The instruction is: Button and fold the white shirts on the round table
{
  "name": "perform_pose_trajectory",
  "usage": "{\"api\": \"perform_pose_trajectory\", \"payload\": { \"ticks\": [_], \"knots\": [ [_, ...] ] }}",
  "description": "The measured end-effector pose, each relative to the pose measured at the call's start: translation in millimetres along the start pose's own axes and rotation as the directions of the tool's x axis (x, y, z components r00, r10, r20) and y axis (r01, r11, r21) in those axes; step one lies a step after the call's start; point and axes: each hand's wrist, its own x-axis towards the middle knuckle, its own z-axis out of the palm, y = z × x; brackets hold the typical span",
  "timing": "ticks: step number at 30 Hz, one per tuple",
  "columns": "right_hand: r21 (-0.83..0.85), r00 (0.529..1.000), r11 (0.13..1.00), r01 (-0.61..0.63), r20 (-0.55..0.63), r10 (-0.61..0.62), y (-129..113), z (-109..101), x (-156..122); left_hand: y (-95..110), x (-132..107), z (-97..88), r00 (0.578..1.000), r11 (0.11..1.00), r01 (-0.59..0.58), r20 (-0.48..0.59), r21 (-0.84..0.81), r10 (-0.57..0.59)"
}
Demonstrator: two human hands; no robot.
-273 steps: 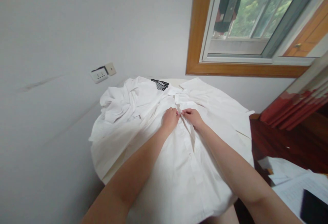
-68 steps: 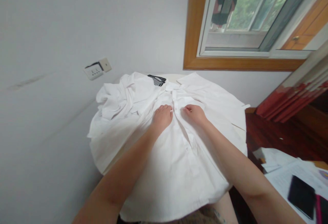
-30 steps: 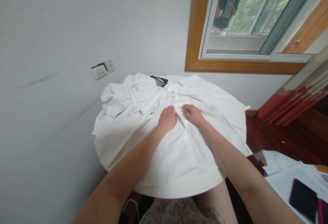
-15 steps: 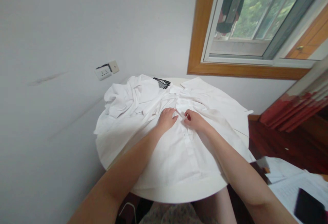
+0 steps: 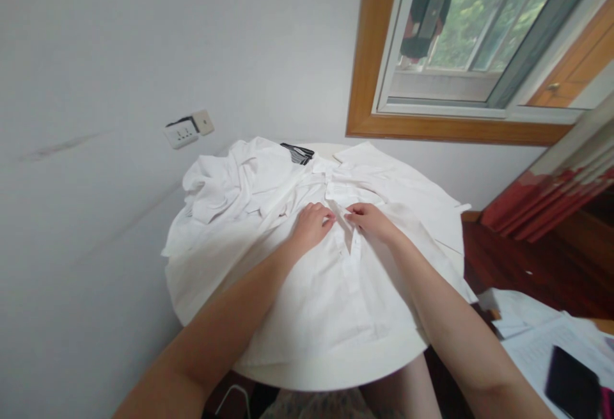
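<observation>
A white button-up shirt lies spread over a small round white table, collar toward the wall. My left hand rests on the left side of the button placket with its fingertips pinching the fabric edge. My right hand is just across the opening, fingers curled and pinching the other placket edge. The two hands almost meet at the shirt's chest. More crumpled white cloth is bunched at the table's far left, and a black striped item peeks out behind the collar.
A white wall with a socket plate stands behind the table. A wood-framed window is at the upper right. Papers and a black phone lie at the lower right, near a dark wooden floor and red curtain.
The shirt was pulled up onto the table, baring the near table edge. Both hands stayed at the placket; the opening between the two edges shows a little lower than before.
</observation>
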Motion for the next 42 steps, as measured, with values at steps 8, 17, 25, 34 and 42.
{"api": "perform_pose_trajectory", "payload": {
  "ticks": [8, 17, 25, 34, 42],
  "knots": [
    [-0.093, 0.999, 0.995, -0.032, 0.017, 0.034, -0.4, 5.0, -0.2, 7.8, -1.4, 2.8, 0.997, 0.998, 0.066, 0.042, 0.013, -0.067],
    [-0.171, 0.998, 0.983, 0.067, 0.021, -0.064, 6.7, 7.6, 3.2, 9.1, 0.2, 4.7, 0.992, 0.994, 0.107, 0.074, 0.006, -0.107],
    [-0.200, 0.993, 0.976, 0.088, -0.059, -0.101, 6.7, 12.2, 7.2, 15.8, -0.7, -0.8, 0.982, 0.985, 0.157, 0.094, 0.066, -0.163],
    [-0.300, 0.988, 0.946, 0.127, -0.051, -0.149, 1.4, 8.5, 5.3, 11.0, 0.9, -0.3, 0.977, 0.981, 0.167, 0.120, 0.095, -0.177],
    [-0.271, 0.992, 0.959, 0.085, -0.063, -0.105, 3.6, 13.5, 5.3, -1.1, 8.8, 0.1, 0.958, 0.966, 0.229, 0.205, -0.117, -0.202]
  ]
}}
